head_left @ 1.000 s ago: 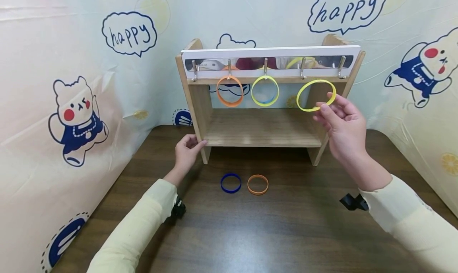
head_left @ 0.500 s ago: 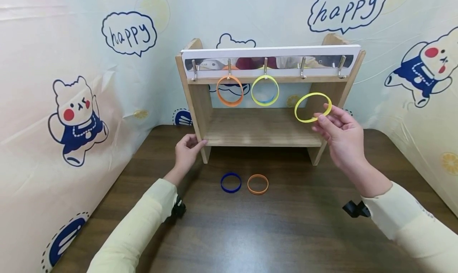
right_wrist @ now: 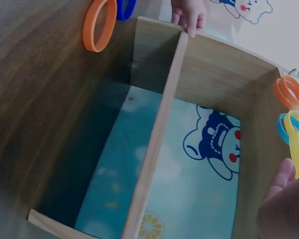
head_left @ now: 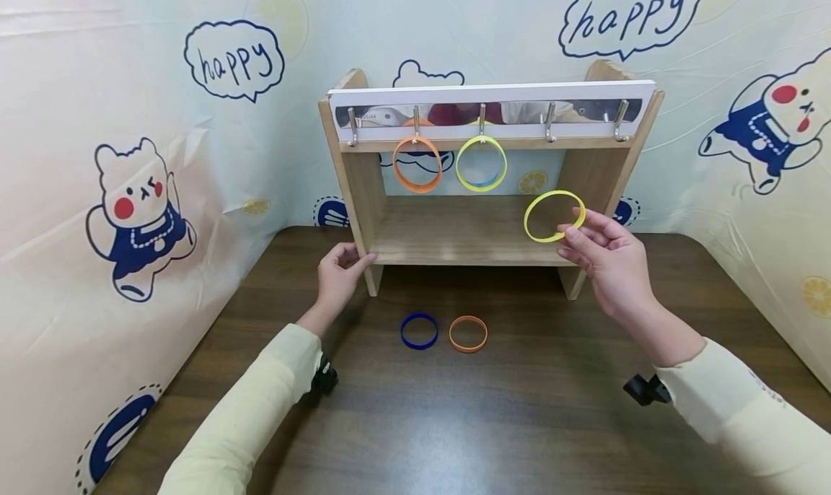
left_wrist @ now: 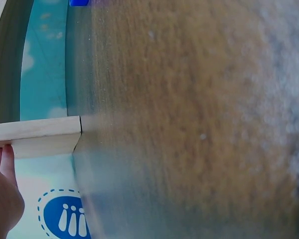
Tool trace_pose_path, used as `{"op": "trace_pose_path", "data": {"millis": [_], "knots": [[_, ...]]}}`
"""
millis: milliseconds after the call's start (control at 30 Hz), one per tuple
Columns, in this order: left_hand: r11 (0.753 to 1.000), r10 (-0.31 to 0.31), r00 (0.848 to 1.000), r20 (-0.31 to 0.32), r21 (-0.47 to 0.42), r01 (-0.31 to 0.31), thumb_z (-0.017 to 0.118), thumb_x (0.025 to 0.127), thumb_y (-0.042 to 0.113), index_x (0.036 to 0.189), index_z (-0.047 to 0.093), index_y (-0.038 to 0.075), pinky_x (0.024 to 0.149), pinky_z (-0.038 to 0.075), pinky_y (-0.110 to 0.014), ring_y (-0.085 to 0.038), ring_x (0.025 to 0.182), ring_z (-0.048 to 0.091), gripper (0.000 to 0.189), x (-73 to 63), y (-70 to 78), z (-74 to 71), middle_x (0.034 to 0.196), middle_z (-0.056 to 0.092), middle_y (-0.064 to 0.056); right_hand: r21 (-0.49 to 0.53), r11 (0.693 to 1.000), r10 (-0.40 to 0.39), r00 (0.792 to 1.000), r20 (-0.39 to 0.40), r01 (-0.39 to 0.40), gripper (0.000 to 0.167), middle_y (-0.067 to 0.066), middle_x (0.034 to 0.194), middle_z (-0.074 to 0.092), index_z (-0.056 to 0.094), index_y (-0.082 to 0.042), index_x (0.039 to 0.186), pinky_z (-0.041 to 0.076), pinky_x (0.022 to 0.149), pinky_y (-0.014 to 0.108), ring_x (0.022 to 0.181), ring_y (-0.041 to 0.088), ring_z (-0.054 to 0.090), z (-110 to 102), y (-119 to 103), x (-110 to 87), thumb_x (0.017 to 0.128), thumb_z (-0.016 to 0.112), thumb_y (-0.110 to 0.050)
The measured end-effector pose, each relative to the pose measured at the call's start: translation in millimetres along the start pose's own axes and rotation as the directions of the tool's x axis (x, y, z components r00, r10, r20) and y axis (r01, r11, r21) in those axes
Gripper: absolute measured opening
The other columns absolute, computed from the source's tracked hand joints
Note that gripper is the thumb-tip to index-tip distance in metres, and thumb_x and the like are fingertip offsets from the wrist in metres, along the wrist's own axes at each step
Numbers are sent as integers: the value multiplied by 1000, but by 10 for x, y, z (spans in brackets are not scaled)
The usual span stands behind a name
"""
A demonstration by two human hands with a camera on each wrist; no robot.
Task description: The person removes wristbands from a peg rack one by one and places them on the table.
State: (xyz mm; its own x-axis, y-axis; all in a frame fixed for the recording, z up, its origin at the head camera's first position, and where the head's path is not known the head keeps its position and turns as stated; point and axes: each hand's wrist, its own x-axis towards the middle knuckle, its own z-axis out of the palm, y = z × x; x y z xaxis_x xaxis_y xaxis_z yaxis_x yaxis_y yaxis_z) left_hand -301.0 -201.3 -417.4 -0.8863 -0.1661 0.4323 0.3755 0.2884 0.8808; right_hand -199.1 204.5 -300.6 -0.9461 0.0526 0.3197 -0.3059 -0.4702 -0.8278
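Note:
My right hand (head_left: 613, 260) pinches a yellow wristband (head_left: 548, 240) between thumb and fingers, in front of the wooden shelf's (head_left: 477, 228) right half and below the hooks. With its thumb in front, my left hand (head_left: 339, 275) grips the shelf's left side panel (left_wrist: 45, 128) low down. An orange wristband (head_left: 418, 190) hangs from the second hook from the left. On the middle hook hangs a yellow wristband (head_left: 480, 189), with light blue showing inside its ring. Flat on the table lie a dark blue wristband (head_left: 419, 347) and an orange wristband (head_left: 468, 351).
A white rail with a mirror-like strip (head_left: 519, 114) spans the shelf's top front. Nothing hangs from its far-left hook (head_left: 353, 128), its fourth hook (head_left: 550, 123) or its far-right hook (head_left: 621, 121). Printed cloth (head_left: 214, 156) surrounds the brown table (head_left: 454, 423).
My right hand has moved down and slightly left with the yellow wristband, from near the hooks to in front of the shelf board. My left hand stays on the side panel.

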Motion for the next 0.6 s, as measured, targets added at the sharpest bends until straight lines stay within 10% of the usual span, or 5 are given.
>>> {"op": "trace_pose_path", "data": {"millis": [600], "knots": [[1000, 5, 1000, -3, 1, -5, 81, 81, 28, 102, 67, 4, 76, 52, -26, -18, 93, 64, 35, -5, -10, -6, 101, 69, -10, -116, 988, 101, 995, 22, -98, 23, 8, 94, 73, 67, -9, 108, 56, 73, 28, 83, 16, 71, -140, 239, -125, 89, 66, 4]]}}
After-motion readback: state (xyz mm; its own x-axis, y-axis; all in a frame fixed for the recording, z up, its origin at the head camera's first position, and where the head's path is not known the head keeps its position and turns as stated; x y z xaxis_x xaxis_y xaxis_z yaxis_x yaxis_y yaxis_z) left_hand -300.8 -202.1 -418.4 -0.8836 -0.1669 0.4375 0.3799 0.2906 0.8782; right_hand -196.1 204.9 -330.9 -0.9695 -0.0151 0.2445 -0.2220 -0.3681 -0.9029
